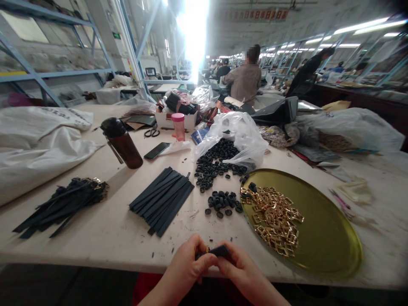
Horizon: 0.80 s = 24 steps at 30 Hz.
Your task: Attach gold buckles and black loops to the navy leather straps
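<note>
At the table's front edge, both of my hands are closed around one dark strap [219,250]. My left hand [194,259] pinches it near a small gold buckle [208,249], which the fingers partly cover. My right hand [236,263] grips the strap's other visible end. Just beyond lie small black loops [221,200] in a little heap. A stack of flat dark straps [162,197] rests to the left of them. Gold buckles [277,216] are piled in a round gold tray [331,229] on the right. Straps with buckles attached [68,199] form a bundle at the far left.
More black loops spill from a clear plastic bag [245,131]. A brown bottle [123,142], a phone [157,150], scissors [152,131] and a pink-lidded jar [179,127] stand or lie behind the straps. White sacking [41,144] covers the left side. A person [245,80] is farther back.
</note>
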{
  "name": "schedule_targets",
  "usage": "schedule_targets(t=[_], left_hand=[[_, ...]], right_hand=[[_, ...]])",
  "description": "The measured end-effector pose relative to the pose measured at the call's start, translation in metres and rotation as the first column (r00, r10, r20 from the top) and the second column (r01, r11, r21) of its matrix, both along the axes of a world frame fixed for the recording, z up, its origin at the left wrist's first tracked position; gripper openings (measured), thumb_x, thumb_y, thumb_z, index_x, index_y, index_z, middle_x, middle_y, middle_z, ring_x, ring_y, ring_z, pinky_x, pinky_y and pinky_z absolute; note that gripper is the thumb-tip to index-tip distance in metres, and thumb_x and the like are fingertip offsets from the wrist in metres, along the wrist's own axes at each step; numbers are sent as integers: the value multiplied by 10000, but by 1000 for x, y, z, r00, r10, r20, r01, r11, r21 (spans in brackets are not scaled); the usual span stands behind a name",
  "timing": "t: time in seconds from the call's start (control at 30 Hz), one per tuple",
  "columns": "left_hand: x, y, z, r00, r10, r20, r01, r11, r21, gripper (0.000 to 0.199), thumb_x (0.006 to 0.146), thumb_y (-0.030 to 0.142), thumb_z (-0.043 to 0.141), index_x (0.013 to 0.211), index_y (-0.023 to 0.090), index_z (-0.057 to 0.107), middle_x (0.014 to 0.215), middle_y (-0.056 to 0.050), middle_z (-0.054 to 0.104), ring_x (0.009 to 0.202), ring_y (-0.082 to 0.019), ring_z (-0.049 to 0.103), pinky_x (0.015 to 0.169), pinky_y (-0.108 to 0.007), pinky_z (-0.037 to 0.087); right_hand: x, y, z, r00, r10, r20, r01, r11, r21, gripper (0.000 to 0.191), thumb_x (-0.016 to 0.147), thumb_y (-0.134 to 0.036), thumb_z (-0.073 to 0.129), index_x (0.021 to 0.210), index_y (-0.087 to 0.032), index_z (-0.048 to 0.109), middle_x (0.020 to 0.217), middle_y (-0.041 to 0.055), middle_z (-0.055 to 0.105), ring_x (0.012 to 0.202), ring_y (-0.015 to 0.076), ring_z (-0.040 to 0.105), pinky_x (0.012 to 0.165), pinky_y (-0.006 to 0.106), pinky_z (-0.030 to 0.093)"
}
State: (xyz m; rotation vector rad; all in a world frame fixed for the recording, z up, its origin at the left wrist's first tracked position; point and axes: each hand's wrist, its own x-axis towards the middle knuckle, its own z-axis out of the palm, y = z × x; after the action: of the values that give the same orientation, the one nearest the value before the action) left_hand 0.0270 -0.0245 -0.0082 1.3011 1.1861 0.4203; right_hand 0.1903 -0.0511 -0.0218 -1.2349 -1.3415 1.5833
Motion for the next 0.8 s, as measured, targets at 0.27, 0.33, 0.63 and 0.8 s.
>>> schedule_targets(t=[0.27,0.33,0.63,0.8], left_hand=[[7,3,1,999,-41,15,41,999,14,226,805,340,393,842,148,506,493,73,433,374,-63,346,377,-168,269],[7,5,-1,1000,-17,13,17,1000,-17,225,804,361,386,815,157,478,469,83,407,360,-64,315,357,-169,242],[12,9,-2,1000,0,-32,2,998,57,208,795,356,405,717,170,457,455,89,394,412,-68,335,439,-183,265],[15,15,-1,991,105,85,-97,991,-87,286,792,446,390,759,168,452,400,101,380,329,-55,254,372,-183,164]], right_hand=[[41,77,-12,497,-310,810,-101,907,409,200,840,-192,424,855,-177,622,891,76,590,797,176,563,724,274,408],[39,85,-16,382,-291,877,-165,912,375,205,834,-158,427,804,-174,629,862,80,594,766,180,574,693,270,409],[34,60,-27,413,-316,854,-216,877,429,279,786,-28,406,873,-179,625,849,75,606,751,173,601,681,260,455],[31,43,-9,713,-397,579,-126,739,661,297,812,-87,383,948,-192,625,907,76,613,830,168,595,727,272,489]])
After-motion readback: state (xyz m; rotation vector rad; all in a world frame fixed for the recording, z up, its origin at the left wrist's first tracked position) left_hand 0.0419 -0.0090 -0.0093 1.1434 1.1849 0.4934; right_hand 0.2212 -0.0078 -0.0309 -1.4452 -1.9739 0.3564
